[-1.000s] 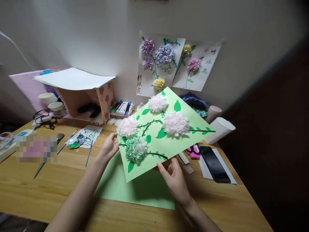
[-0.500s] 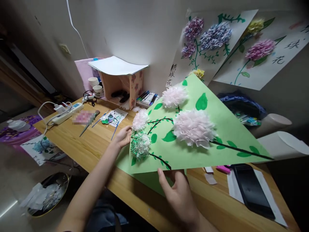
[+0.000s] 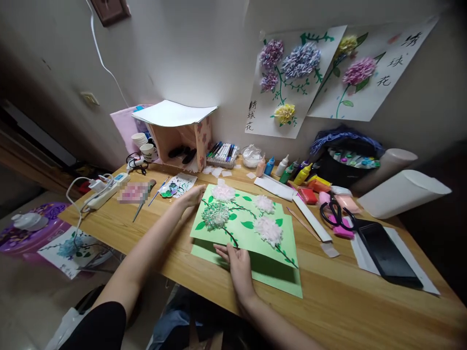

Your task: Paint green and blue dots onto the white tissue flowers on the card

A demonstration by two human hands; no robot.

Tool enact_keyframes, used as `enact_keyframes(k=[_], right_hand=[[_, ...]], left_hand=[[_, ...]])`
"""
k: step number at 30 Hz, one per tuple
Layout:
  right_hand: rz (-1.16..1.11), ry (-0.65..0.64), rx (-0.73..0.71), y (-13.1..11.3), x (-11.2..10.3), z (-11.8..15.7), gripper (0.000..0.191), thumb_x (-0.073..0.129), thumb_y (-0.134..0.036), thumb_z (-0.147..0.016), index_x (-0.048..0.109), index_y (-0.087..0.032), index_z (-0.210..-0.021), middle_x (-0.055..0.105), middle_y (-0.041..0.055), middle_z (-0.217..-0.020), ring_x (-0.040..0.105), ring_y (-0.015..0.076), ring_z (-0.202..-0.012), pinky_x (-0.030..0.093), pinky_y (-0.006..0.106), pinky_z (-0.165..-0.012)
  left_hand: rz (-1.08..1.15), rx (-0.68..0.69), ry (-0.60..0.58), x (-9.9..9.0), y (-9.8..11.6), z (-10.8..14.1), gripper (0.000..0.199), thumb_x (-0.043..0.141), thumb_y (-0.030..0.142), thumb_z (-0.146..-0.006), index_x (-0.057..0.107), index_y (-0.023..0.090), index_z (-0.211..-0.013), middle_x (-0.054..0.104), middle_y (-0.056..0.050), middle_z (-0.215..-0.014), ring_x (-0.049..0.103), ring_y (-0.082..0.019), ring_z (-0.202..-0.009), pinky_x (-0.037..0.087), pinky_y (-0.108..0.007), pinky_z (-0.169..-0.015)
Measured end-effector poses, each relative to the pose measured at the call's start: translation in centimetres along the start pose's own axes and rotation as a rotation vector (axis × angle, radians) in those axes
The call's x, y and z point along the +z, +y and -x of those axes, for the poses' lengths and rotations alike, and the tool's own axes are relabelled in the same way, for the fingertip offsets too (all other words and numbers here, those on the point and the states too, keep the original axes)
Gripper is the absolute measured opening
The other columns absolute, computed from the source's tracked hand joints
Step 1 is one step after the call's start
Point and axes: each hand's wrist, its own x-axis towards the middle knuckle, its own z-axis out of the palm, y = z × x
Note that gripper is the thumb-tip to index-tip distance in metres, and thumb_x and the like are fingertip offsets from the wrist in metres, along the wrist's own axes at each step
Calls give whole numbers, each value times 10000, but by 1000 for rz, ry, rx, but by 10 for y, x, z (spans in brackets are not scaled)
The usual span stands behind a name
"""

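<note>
"绣球花" on left poster, "绣球花" on right poster

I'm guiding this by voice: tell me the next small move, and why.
Probably lower the flower sheet's near edge onto the lower sheet. That edge stands raised, with shadow beneath it; the right hand is at it, and the left hand is at the far-left corner.

The left hand and right hand are lower, and the card between them, tilted up before, is nearly flat over the sheet; beyond the right hand, bottles the card hid now show
</note>
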Motion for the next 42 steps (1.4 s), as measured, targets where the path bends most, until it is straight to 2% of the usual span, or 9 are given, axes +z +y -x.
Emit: enact_keyframes(k=[4,10,14,19,22,25,29,36,42], right_hand=[[-165,23,-31,17,17,-23,370,800,-441,-714,538,-191,-790,780,96,-845,760,261,-972,578,388,-981],[-218,65,-87,22,24,-61,315,779,-379,-755,510,-218,-732,747,39,-812,751,235,-1011,585,357,-994],[-176,-41,-27,14,21,-74,255,756,-388,-774,604,-184,-757,779,104,-931,752,250,-997,624,355,-915],[93,-321,199,3,36,-75,327,662,-466,-839,697,-144,-890,786,136,-886,758,207,-747,622,320,-683],[616,-607,-101,-1,70,-88,262,545,-382,-923,683,-163,-878,747,86,-793,682,177,-641,556,309,-618],[1490,-625,-904,0,109,-114,280,401,-126,-949,668,-146,-1028,689,144,-1030,628,222,-904,502,343,-757],[1679,-802,-1091,1,139,-146,257,441,-85,-941,691,-137,-910,647,147,-993,551,234,-893,431,336,-733],[1831,-1254,-1319,-13,135,-174,249,471,-65,-945,678,-144,-831,653,99,-877,516,196,-809,372,313,-676],[1881,-1498,-1445,-24,143,-187,205,430,-110,-991,613,-159,-911,647,76,-875,523,183,-798,385,297,-681]], left_hand=[[-91,-62,20,-15,16,-13,297,533,377,-916,682,121,-928,725,-147,-789,715,-270,-834,549,-377,-798],[-236,194,338,-64,9,15,253,455,279,-928,660,135,-963,717,-128,-925,685,-213,-866,509,-325,-831],[-404,330,692,-108,-15,49,201,485,270,-900,647,162,-948,676,-128,-1074,620,-256,-1048,452,-362,-953],[-591,307,870,-144,-31,61,161,546,249,-870,668,160,-927,660,-175,-1099,598,-297,-1092,423,-390,-996],[-694,234,872,-152,-32,55,190,544,249,-879,704,149,-854,703,-201,-1010,626,-330,-1063,430,-384,-940],[-776,160,855,-153,-28,47,254,525,273,-906,729,132,-852,729,-218,-993,662,-336,-1000,437,-368,-857],[-837,94,847,-147,-21,37,279,538,295,-914,747,111,-893,738,-227,-1008,679,-330,-976,433,-347,-799],[-842,80,828,-143,-20,34,255,545,249,-913,753,101,-917,740,-217,-1033,685,-310,-991,433,-328,-802],[-789,107,825,-146,-27,32,234,562,245,-907,737,99,-957,754,-173,-984,698,-280,-944,456,-309,-800]])
